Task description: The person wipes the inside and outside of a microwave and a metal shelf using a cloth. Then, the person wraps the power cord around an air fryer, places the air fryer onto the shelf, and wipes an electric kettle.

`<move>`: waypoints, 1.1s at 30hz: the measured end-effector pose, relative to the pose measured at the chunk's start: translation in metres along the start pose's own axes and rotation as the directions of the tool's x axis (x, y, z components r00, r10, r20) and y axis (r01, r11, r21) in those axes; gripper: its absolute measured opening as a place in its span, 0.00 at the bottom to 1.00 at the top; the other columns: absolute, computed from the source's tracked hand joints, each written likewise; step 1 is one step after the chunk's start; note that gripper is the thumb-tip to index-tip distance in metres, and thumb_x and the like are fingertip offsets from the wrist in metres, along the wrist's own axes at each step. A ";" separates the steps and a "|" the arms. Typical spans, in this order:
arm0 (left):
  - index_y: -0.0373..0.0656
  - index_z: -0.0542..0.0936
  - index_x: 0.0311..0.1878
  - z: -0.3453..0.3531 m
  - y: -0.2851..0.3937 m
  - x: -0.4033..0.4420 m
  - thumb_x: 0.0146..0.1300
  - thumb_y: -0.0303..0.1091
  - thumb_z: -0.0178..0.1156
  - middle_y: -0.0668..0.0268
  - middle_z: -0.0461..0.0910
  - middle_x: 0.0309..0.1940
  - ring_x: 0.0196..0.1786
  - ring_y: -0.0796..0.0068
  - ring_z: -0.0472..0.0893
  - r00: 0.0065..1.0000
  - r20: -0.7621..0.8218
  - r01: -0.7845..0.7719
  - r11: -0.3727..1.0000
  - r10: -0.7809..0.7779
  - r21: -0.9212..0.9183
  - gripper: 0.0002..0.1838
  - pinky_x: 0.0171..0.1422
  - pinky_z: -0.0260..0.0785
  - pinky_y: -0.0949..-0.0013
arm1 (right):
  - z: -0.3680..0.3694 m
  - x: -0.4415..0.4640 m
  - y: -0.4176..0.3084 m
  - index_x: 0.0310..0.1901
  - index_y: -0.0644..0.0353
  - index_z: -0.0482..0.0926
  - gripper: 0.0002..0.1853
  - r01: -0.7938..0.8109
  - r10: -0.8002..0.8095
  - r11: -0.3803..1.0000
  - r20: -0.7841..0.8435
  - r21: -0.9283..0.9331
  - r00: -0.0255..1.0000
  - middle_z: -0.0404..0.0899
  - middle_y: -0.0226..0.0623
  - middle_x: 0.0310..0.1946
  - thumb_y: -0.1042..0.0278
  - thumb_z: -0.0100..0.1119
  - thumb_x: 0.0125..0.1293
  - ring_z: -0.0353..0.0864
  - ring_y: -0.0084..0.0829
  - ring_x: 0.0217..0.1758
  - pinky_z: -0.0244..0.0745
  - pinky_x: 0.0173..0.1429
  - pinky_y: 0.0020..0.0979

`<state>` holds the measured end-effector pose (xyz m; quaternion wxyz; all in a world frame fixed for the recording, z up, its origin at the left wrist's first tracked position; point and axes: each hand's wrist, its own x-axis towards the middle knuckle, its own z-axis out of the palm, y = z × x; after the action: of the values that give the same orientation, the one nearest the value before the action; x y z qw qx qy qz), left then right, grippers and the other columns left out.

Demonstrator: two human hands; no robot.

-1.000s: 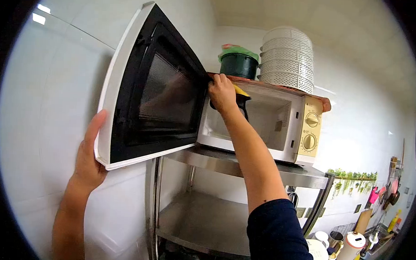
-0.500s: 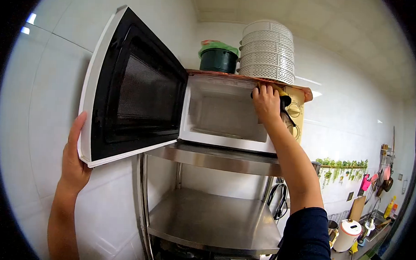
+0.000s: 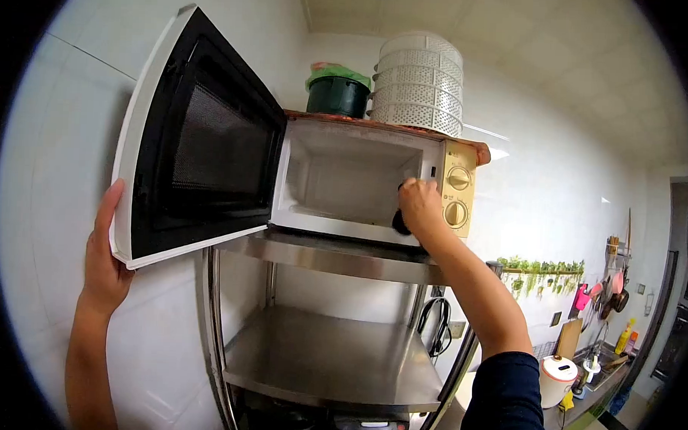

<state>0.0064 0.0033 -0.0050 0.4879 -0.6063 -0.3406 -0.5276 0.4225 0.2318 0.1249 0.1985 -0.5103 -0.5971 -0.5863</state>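
Holding a black thing (image 3: 400, 222), mostly hidden, in the fully curled grip of the right hand (image 3: 422, 205), at the lower right of the opening of the microwave (image 3: 336, 225). Touching the outer edge of the wide-swung door (image 3: 210, 134), left of the microwave, with the left hand (image 3: 103, 271), partly behind that edge; cannot tell how far closed that grip is. Atop the microwave, over a reddish cover (image 3: 483, 152), a green pot (image 3: 338, 97) and stacked white trays (image 3: 419, 87). Beneath the microwave, a metal rack (image 3: 335, 262). Well right of and below the microwave, a white cooker (image 3: 557, 385) on a bench (image 3: 577, 414).
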 end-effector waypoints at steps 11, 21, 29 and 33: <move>0.48 0.52 0.69 0.000 -0.012 -0.008 0.52 0.31 0.65 0.61 0.57 0.69 0.69 0.57 0.60 0.999 0.003 0.033 0.998 -0.034 0.058 0.43 0.73 0.51 0.58 | 0.014 0.047 0.029 0.30 0.65 0.76 0.04 -0.202 0.244 0.965 -0.296 0.165 0.924 0.78 0.47 0.30 0.75 0.58 0.51 0.79 0.40 0.35 0.78 0.35 0.31; 0.50 0.52 0.70 0.002 -0.019 -0.009 0.52 0.33 0.64 0.60 0.56 0.69 0.70 0.59 0.59 1.000 0.003 0.008 0.999 -0.008 0.044 0.43 0.74 0.49 0.59 | 0.020 -0.033 0.018 0.33 0.69 0.75 0.06 0.122 -0.146 0.918 0.037 0.377 0.989 0.78 0.55 0.29 0.77 0.54 0.54 0.81 0.48 0.36 0.78 0.39 0.40; 0.44 0.49 0.71 0.004 -0.019 -0.012 0.57 0.54 0.58 0.57 0.52 0.70 0.71 0.60 0.54 0.997 -0.002 0.073 0.997 -0.073 0.023 0.45 0.74 0.45 0.58 | -0.018 -0.010 0.019 0.36 0.68 0.79 0.09 0.108 -0.108 0.807 -0.035 0.581 0.994 0.79 0.54 0.34 0.78 0.55 0.52 0.79 0.52 0.41 0.75 0.46 0.42; 0.46 0.54 0.69 0.005 -0.013 -0.009 0.51 0.32 0.65 0.61 0.56 0.69 0.70 0.62 0.57 0.998 -0.054 0.027 0.999 -0.029 -0.046 0.43 0.75 0.47 0.61 | -0.017 0.010 -0.024 0.40 0.63 0.78 0.12 0.223 -0.113 0.656 -0.199 0.721 0.974 0.78 0.51 0.38 0.78 0.56 0.51 0.77 0.50 0.43 0.73 0.50 0.41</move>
<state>-0.0064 0.0125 -0.0104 0.4758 -0.5976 -0.3235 -0.5584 0.3921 0.2256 0.1250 0.3726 -0.2874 -0.8127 -0.3437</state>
